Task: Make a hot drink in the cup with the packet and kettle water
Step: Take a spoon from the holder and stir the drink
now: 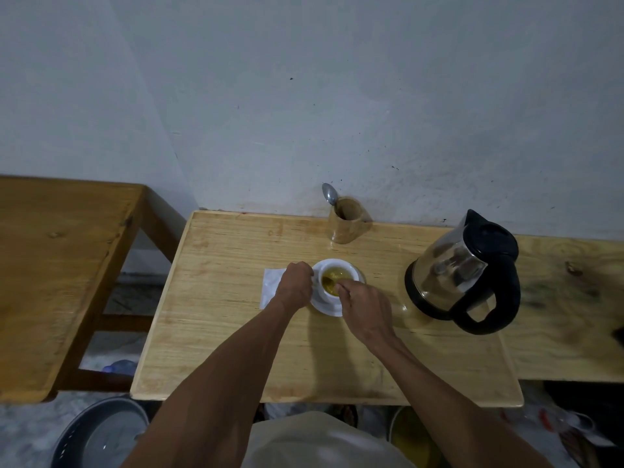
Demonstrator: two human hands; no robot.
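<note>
A white cup (347, 268) stands on a white saucer (324, 307) in the middle of the light wooden table (236, 332). Yellow-brown liquid fills the cup. My left hand (293, 287) is closed at the cup's left side, where the handle is hidden. My right hand (366, 307) pinches a spoon (329, 282) whose bowl dips into the liquid. A white packet (270, 287) lies flat just left of the saucer, partly under my left hand. The steel kettle (462, 271) with black lid and handle stands to the right.
A wooden holder (347, 221) with another spoon (329, 194) stands at the back by the wall. A second, darker table (57, 265) is on the left. A grey basin (101, 434) sits on the floor below.
</note>
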